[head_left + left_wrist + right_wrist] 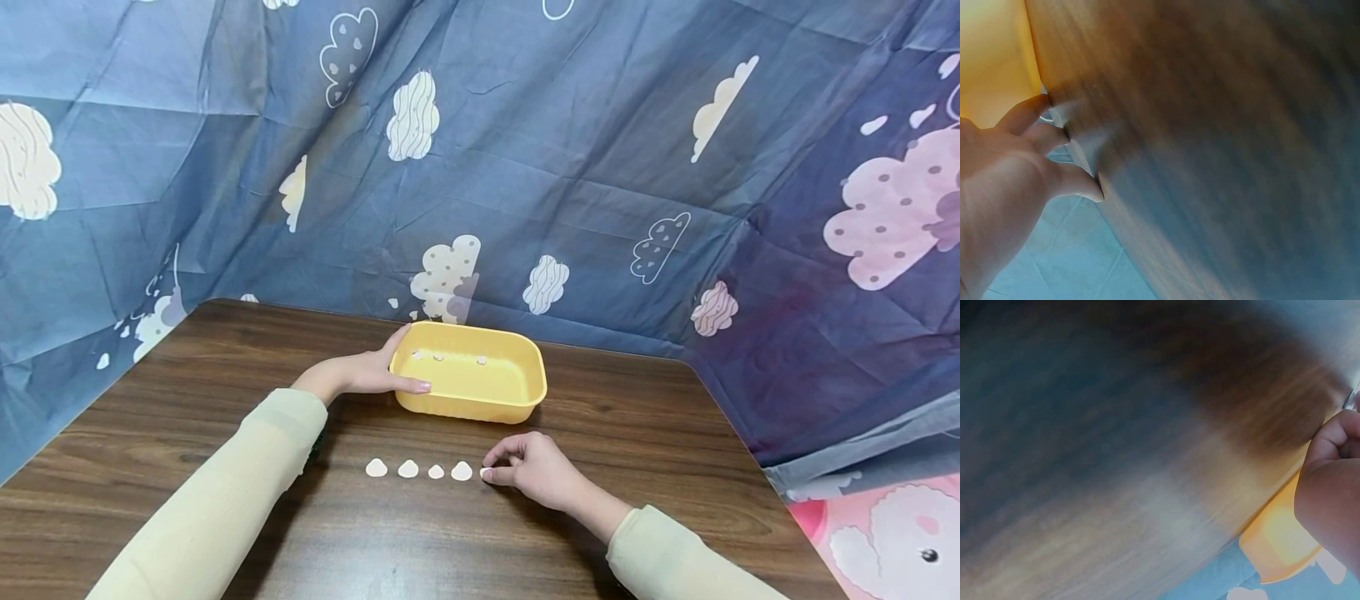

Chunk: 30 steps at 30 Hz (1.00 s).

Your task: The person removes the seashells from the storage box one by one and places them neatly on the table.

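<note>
A yellow plastic tub [472,408] stands toward the back of the table. My left hand [378,369] grips its left end, the thumb along the near rim and the fingers round the far side. In the left wrist view some fingers [1079,181] reach down beside the tub to the tabletop. Inside lie three small pale pieces [482,361]. In front of the tub, several white shell-shaped pieces [408,469] form a row. At the row's right end my right hand [542,473] pinches another white piece [485,473] between thumb and forefinger, down at the table.
Dark wood-grain tabletop [337,542] spreads around the row and the tub. A blue curtain with cloud prints [487,192] hangs behind the table's far edge. Pink printed cloth [892,542] shows beyond the right edge.
</note>
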Each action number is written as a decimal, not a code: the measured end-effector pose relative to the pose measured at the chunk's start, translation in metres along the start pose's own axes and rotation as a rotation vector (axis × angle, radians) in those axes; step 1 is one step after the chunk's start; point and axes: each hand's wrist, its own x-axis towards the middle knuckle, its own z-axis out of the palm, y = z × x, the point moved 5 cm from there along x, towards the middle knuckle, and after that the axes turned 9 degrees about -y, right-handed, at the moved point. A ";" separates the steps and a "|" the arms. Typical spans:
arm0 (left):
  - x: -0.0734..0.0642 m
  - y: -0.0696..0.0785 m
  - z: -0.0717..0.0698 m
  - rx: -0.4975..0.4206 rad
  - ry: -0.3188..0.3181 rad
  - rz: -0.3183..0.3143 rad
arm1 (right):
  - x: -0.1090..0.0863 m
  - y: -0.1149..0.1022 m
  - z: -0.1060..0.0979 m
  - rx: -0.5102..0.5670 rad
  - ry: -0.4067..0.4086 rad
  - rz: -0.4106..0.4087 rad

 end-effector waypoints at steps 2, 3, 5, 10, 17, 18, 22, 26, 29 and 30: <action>0.000 -0.001 0.000 0.003 0.004 -0.004 | 0.000 0.000 0.000 0.049 -0.021 0.004; 0.000 -0.002 0.000 0.003 0.007 -0.010 | 0.001 0.000 0.000 0.074 -0.033 0.005; 0.000 -0.002 0.001 0.001 0.005 -0.022 | 0.001 0.000 0.000 0.126 -0.066 0.009; 0.000 -0.002 0.003 -0.001 0.000 -0.031 | 0.002 -0.008 -0.004 0.177 -0.147 0.002; -0.002 0.001 0.001 0.003 0.009 -0.010 | 0.013 -0.038 -0.030 0.175 -0.154 -0.012; -0.002 0.001 0.001 0.002 0.008 -0.011 | 0.016 -0.042 -0.035 0.166 -0.147 -0.009; -0.002 0.000 0.002 -0.009 0.006 -0.014 | 0.029 -0.055 -0.055 0.128 -0.126 0.005; -0.003 -0.001 0.001 0.001 0.012 -0.020 | 0.046 -0.064 -0.072 0.079 -0.117 0.010; -0.002 0.000 0.000 0.011 0.007 -0.027 | 0.058 -0.070 -0.082 0.036 -0.113 0.016; -0.002 0.000 0.000 0.011 0.002 -0.028 | 0.062 -0.071 -0.085 0.020 -0.112 0.018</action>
